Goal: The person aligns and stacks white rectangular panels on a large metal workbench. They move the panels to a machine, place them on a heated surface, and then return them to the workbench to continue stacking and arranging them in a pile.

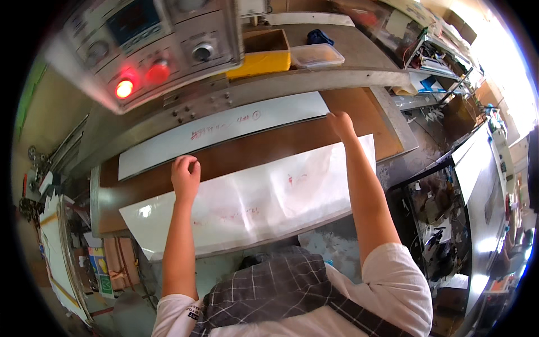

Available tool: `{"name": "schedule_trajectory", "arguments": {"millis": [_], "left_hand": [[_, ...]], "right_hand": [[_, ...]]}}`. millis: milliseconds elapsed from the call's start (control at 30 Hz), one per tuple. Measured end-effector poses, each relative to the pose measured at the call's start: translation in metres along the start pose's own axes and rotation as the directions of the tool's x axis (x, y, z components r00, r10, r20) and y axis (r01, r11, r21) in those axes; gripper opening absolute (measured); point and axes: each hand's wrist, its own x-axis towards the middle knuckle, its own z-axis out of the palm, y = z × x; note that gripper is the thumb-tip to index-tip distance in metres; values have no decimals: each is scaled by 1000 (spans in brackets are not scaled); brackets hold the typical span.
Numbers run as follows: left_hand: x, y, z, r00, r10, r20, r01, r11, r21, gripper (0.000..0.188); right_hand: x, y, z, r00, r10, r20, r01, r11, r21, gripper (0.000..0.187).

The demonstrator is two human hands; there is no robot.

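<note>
A long white strip with red handwriting lies across the brown board of a machine bed. My right hand is closed in a pinch at the strip's right near corner. My left hand has its fingers curled closed by the strip's near edge, over the brown board; what they hold, if anything, is hidden. Nearer to me, a wide, shiny white sheet with faint red marks lies over the front of the bed, overhanging its front edge. My right forearm crosses above the sheet's right end.
A metal beam spans the bed behind the strip. A control box with a lit red lamp hangs at the upper left. Behind the beam sit a yellow bin and a clear plastic tray. A cluttered rack stands at right.
</note>
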Motion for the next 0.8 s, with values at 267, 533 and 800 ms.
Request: {"name": "schedule_trajectory", "arguments": {"millis": [267, 533, 800], "left_hand": [[47, -63, 58, 967, -253, 6, 227, 878, 422, 33], [52, -62, 68, 966, -257, -22, 244, 884, 399, 31], [52, -68, 68, 969, -245, -23, 234, 891, 388, 32]], "right_hand": [[112, -24, 25, 900, 286, 330, -260, 958, -120, 44], [133, -13, 14, 776, 416, 474, -433, 898, -79, 37], [163, 51, 71, 889, 97, 447, -390, 673, 629, 59]]}}
